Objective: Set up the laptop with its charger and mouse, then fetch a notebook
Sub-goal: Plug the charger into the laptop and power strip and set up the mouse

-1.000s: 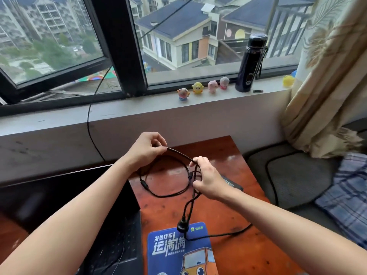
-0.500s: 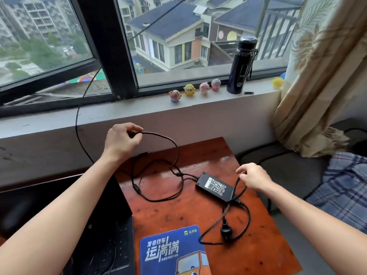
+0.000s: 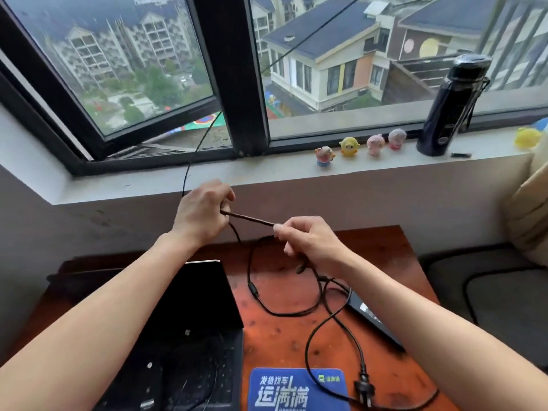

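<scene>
- The charger cable (image 3: pixel 247 218) is up in the air over the far part of the worktop (image 3: pixel 385 256), pulled straight between two hands.
- The left hand (image 3: pixel 201 212) holds one end of that straight bit. Its grip is closed on the cable, with the fingers curled round it.
- The right hand (image 3: pixel 311 244) pinches the other end between thumb and fingers, so its grip is closed on the cable too.
- From the hands, the rest of the cable hangs down and lies in loose loops on the worktop.
- The charger brick (image 3: pixel 370 317) lies flat on the worktop at the right. The right arm hides part of it.
- The plug (image 3: pixel 363 388) lies on the near part of the worktop, just beside the right edge of a blue mouse pad (image 3: pixel 296 390).
- The laptop (image 3: pixel 201 307) is open on the left side of the worktop, under the left arm. Its screen is dark.
- Past the worktop is a wall with a grey window sill (image 3: pixel 148 179) on top.
- Four small toy figures (image 3: pixel 349 146) stand in a row on the sill.
- A dark bottle (image 3: pixel 450 108) stands upright to the right of the toys.
- A thin black wire (image 3: pixel 192 155) comes in at the window and runs down behind the left hand.
- A curtain (image 3: pixel 533 203) hangs at the far right.
</scene>
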